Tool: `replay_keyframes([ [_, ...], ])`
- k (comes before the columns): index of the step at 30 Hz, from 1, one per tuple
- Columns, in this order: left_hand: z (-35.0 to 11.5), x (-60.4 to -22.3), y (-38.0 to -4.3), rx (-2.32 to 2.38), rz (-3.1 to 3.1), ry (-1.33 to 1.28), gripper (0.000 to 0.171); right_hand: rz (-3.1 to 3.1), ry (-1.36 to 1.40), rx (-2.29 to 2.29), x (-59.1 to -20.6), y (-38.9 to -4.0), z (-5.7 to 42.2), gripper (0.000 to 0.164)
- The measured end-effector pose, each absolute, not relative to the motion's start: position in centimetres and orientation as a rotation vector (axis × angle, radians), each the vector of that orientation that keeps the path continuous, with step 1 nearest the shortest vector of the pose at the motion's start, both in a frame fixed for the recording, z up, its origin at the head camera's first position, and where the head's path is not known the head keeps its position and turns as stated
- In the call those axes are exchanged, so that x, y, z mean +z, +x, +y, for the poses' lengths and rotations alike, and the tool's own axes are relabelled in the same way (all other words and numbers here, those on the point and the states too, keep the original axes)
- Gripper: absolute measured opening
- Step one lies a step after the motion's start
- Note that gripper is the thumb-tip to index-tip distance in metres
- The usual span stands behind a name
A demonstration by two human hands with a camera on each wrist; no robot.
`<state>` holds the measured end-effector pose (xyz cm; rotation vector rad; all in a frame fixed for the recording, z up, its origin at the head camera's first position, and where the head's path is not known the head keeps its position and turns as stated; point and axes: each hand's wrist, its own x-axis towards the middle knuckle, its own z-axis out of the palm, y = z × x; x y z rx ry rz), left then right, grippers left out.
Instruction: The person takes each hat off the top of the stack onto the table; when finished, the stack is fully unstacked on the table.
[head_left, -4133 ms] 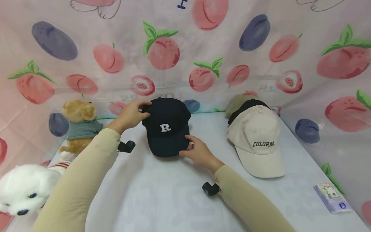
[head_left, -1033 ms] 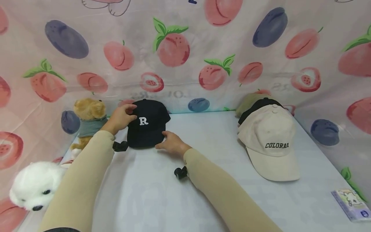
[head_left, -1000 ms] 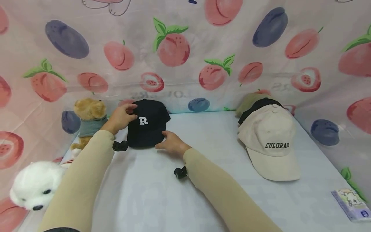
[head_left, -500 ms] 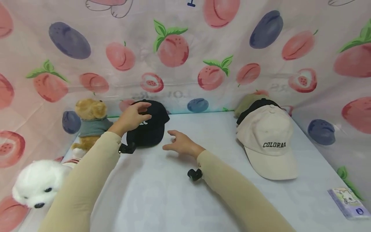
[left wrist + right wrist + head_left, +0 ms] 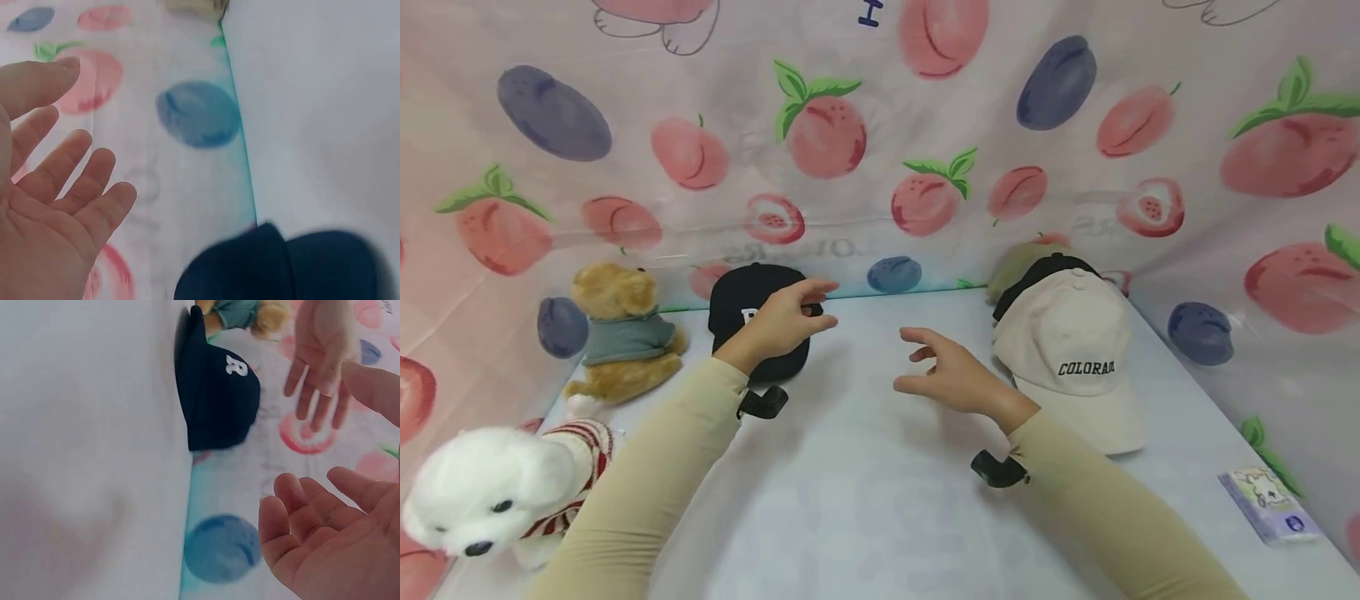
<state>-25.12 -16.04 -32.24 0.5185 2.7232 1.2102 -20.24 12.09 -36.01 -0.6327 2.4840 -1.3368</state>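
Observation:
A dark navy baseball cap with a white letter R sits at the back of the white table, left of the middle. My left hand hovers in front of it, thumb and fingers spread, and hides part of the letter and crown in the head view. The left wrist view shows the palm bare and the cap apart from it. Over the table to the right, my right hand hangs with loosely bent fingers and holds nothing. From the right wrist the whole cap shows, R facing out.
A row of caps, the front one a cream COLORADO cap, stands at the right. A brown teddy bear and a white plush dog sit at the left. A purple tissue pack lies near the right edge. A fruit-print curtain closes the back.
The navy cap was shifted left along the back between both hands. Both hands then let go of it and moved right, the right hand farther, so they stand apart from it now.

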Motion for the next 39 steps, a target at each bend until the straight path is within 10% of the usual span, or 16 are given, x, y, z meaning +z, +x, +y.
replay_keyframes([
  [39,0.6,-37.1,-26.0,1.338,2.448,0.693,0.052,2.908,-0.146,-1.257,-36.6,-14.7,31.6,0.077],
])
